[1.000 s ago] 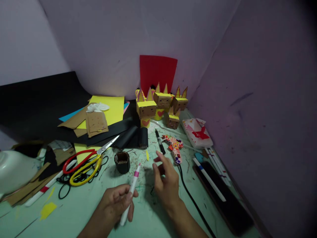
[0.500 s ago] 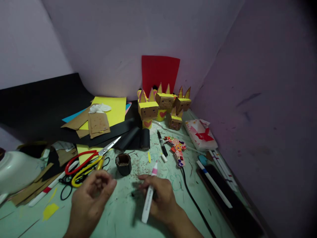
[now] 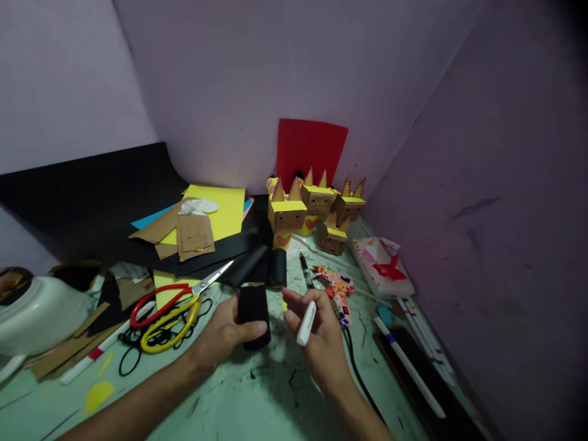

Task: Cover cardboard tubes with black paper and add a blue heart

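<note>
In the head view, my left hand (image 3: 225, 331) grips a black paper-covered tube (image 3: 254, 312), its thumb across the near side. My right hand (image 3: 316, 331) sits just to the right, with a white marker (image 3: 307, 323) held between thumb and fingers. The marker's tip points away from me and is hidden by the fingers. A small gap separates the tube from the right fingertips. Behind the tube stand two rolls of black paper (image 3: 278, 267). A black pen (image 3: 305, 269) lies beyond my right hand, beside a flower-patterned glue gun (image 3: 339, 288).
Red-and-yellow-handled scissors (image 3: 177, 312) lie left, near a white jug-like container (image 3: 41, 312). Cardboard box figures with pointed ears (image 3: 287, 217) stand at the back before a red sheet (image 3: 312, 147). At right are a tissue pack (image 3: 383, 269) and white markers (image 3: 413, 367) on a dark tray.
My left hand, previously holding nothing, has reached right and taken hold of the black tube, lifting or tilting it. My right hand has moved up and right with the marker. The view has shifted slightly.
</note>
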Demonstrator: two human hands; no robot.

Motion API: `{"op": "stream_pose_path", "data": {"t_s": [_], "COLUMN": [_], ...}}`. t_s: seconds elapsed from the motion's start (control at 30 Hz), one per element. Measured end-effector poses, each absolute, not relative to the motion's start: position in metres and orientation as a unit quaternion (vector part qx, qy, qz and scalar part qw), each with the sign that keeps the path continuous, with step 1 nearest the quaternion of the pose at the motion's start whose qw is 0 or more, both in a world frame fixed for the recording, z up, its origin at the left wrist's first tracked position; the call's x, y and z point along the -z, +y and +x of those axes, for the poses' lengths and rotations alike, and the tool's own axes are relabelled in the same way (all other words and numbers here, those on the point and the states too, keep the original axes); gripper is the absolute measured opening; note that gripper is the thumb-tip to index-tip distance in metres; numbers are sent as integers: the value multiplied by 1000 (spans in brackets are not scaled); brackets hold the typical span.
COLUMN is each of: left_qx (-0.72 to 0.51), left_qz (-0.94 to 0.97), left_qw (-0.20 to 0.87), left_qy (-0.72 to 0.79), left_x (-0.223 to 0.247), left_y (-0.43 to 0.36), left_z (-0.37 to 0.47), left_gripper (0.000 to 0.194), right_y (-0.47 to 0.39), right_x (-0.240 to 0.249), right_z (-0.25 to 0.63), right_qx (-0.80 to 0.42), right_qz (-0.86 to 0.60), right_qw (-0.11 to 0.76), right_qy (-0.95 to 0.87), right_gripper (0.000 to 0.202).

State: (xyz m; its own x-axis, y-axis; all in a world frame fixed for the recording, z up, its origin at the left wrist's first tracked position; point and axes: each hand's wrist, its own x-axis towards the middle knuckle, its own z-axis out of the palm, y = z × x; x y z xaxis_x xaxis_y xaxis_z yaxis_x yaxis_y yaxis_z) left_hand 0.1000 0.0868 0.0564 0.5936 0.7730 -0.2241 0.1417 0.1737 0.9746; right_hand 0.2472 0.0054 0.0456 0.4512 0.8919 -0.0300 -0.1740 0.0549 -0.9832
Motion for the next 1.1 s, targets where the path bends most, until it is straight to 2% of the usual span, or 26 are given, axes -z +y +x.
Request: {"op": "stream_pose_path", "data": {"t_s": [0.1, 0.2, 0.3, 0.47, 0.7, 0.8, 0.87, 0.97, 1.03, 1.1], "left_qx": [-207, -196, -193, -184, -183, -220, -244, -241, -237, -243], "left_qz": [510, 489, 498, 512, 571, 652, 742, 834, 860, 868], "left_qw": [790, 818, 812, 787, 699, 600, 443, 209, 159, 185], "left_qy": [270, 231, 236, 293, 390, 408, 440, 451, 423, 390], "left_x": [-52, -44, -39, -35, -42, -43, -42, -38, -38, -40], "left_y": [85, 81, 79, 76, 69, 71, 71, 67, 63, 60], "left_z": [106, 110, 110, 110, 112, 108, 106, 104, 103, 102], "left_gripper": [59, 56, 49, 40, 29, 27, 27, 42, 54, 60], "right_y": [18, 21, 19, 19, 18, 20, 21, 20, 18, 18], "right_x": [-48, -39, -31, -25, -20, -28, -32, -30, -25, -22], "right_z": [246, 241, 241, 247, 244, 240, 234, 223, 220, 222], "right_qx": [-465, -465, -427, -399, -383, -394, -403, -421, -409, -397], "right_qz": [-525, -520, -550, -586, -580, -578, -562, -548, -562, -568], "right_qw": [646, 640, 625, 643, 658, 652, 666, 668, 660, 664], "right_qy": [-302, -324, -354, -290, -289, -293, -279, -275, -286, -280], "right_gripper": [40, 44, 42, 37, 36, 39, 43, 48, 47, 43]}}
